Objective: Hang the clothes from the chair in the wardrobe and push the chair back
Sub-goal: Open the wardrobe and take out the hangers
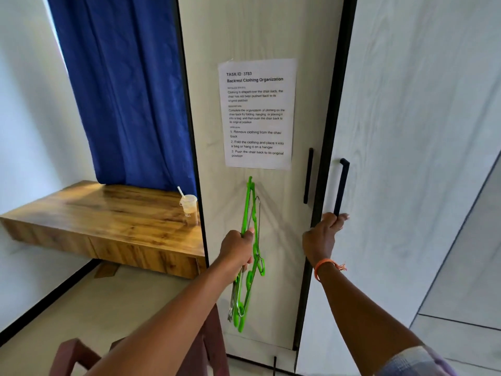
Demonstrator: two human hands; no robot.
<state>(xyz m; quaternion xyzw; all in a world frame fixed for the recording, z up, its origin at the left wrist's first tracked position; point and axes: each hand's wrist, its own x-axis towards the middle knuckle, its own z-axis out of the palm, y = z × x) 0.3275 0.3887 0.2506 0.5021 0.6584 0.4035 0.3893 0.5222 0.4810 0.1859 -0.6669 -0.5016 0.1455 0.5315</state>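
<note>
So the hangers (250,256) are a little bunch, a bright green plastic one plus what looks like a couple of thin wire ones, and I'd guess they're super light and stiff but kinda slippery against each other, so they'd fan out if you don't pinch them together mid-frame. That's pretty much where the left hand (238,251) has them, its grip clenched around the bunch near the middle. Long axis runs nearly straight up and down, slightly tilted, with one tip of the green one pointing up toward the taped task sheet (257,114) and the other tip hanging down toward the floor, right in front of the left wardrobe door (271,36). The right hand (329,229) has its grip wrapped on the bottom of the dark door handle (342,185) of the right door. No clothes in view; a reddish chair (214,346) peeks in at the bottom. Off left, a plastic cup with a straw (188,203) sits at the counter's (95,213) right edge, by the blue curtain (127,88).
</note>
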